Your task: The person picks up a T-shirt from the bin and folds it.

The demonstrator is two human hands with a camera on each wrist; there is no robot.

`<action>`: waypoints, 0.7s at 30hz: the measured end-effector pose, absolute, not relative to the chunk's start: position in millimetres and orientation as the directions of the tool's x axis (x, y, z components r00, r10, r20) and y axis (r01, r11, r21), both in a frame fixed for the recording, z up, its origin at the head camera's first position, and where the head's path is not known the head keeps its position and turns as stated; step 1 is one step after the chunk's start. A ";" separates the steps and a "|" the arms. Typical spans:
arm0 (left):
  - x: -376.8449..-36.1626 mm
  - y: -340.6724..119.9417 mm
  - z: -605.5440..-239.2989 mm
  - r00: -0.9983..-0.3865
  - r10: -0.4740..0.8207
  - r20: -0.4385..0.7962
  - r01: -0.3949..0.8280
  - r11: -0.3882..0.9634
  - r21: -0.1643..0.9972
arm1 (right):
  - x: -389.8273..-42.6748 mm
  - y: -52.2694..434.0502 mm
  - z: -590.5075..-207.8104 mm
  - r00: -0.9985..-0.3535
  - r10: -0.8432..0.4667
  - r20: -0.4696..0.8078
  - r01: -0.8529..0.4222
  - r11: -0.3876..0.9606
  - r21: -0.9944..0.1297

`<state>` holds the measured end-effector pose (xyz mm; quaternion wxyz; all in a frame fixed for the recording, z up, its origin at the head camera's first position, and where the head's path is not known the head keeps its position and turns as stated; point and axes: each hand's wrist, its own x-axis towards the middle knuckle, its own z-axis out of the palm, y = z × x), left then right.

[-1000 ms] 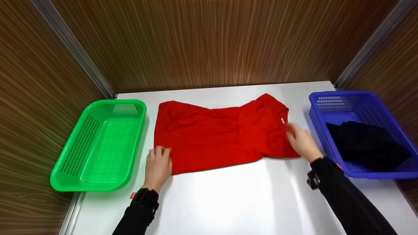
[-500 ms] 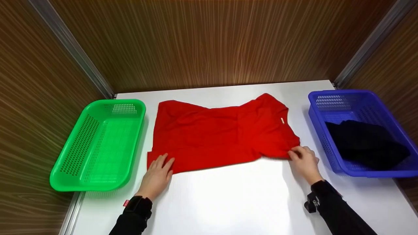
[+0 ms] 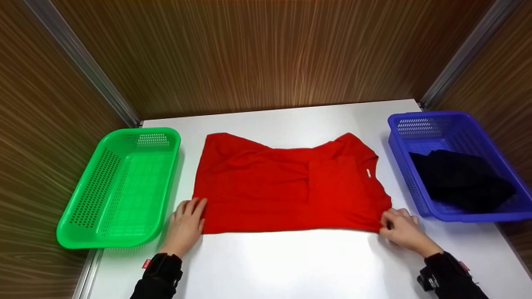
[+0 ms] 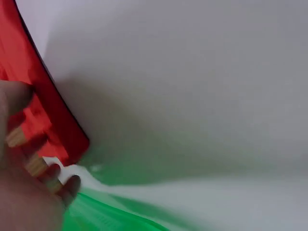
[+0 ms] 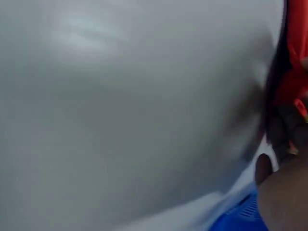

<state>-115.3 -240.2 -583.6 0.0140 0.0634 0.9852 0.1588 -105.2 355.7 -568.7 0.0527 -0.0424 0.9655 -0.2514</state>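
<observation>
A red T-shirt (image 3: pixel 266 187) lies folded lengthwise on the white table, its neckline with a small white label towards the right. At its near left corner is my left hand (image 3: pixel 185 226), its fingers loosely spread at the hem; in the left wrist view the left hand (image 4: pixel 29 187) is beside the shirt's corner, and whether it touches the cloth I cannot tell. My right hand (image 3: pixel 403 230) pinches the near right corner of the shirt. In the right wrist view red cloth (image 5: pixel 294 86) shows at the fingers of the right hand (image 5: pixel 286 187), partly cut off by the frame's edge.
A green plastic basket (image 3: pixel 160 224) stands left of the shirt. To the right is a blue basket (image 3: pixel 419 187) with a black cloth (image 3: pixel 461 180) in it. Wood-grain panels (image 3: pixel 257 54) enclose the white table (image 3: pixel 282 265) at the back and sides.
The right hand has moved from the neckline to the near right corner and drawn it nearer and rightward. The shirt's near edge is straighter. The left hand has shifted slightly left and nearer.
</observation>
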 end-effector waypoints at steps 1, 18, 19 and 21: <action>-115.5 -242.6 -583.0 -0.995 0.101 -0.016 0.091 0.943 0.320 | -108.9 353.1 -566.3 -0.989 -0.126 -0.076 -0.076 0.880 -0.470; -135.6 -243.7 -569.4 -0.998 -0.055 0.031 -0.027 0.814 0.581 | -221.4 303.3 -548.6 -0.953 0.094 -0.287 0.292 0.527 -0.798; -135.6 -243.6 -568.7 -0.998 -0.060 0.018 -0.037 0.800 0.599 | -224.3 303.0 -547.2 -0.953 0.074 -0.294 0.289 0.516 -0.806; -135.9 -243.5 -568.4 -0.998 -0.067 -0.007 -0.057 0.782 0.620 | -228.9 302.0 -545.1 -0.948 0.019 -0.318 0.285 0.499 -0.819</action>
